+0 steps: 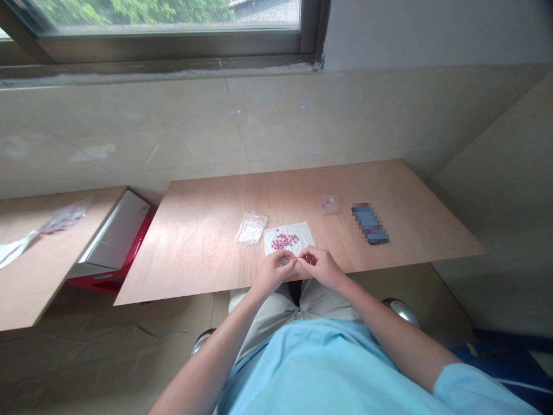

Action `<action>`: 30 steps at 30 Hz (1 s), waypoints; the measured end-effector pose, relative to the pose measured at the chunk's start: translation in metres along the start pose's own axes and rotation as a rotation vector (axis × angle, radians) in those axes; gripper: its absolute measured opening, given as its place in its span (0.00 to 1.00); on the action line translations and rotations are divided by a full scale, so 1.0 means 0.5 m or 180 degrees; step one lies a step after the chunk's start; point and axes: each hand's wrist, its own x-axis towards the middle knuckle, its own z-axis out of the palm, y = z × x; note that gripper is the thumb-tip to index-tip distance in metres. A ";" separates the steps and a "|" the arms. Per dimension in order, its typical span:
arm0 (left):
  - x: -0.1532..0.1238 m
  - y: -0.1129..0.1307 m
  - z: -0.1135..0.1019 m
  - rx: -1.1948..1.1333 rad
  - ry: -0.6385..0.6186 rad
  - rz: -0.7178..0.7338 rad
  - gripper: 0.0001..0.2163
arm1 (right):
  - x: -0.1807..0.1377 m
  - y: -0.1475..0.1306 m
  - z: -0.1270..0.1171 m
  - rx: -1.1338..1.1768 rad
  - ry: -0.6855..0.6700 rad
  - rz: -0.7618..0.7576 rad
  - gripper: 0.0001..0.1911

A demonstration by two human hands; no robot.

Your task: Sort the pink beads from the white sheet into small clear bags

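Note:
My left hand [275, 268] is closed, thumb and fingers pinching a small, thin, whitish see-through thing [286, 261] whose kind I cannot make out. Right beside it my right hand [322, 265] pinches with thumb and forefinger, the fingertips of both hands meeting near the table's front edge. What the right fingertips hold is too small to tell. Just beyond the hands lies a white sheet [305, 230], with many small pink-red beads [283, 241] scattered on it. A stack of clear plastic bags [251, 228] lies left of the sheet.
A small clear bag with pinkish contents [329, 205] lies farther back on the wooden table [203, 230]. A phone [370, 223], blurred out, is on the right. Across a gap on the left stands another table [26, 294], with a red stool [103, 280] beneath. A wall rises behind.

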 end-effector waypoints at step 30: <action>0.005 -0.008 -0.003 -0.0071 0.0121 0.0006 0.11 | 0.002 0.010 -0.007 -0.0068 0.0099 0.0076 0.05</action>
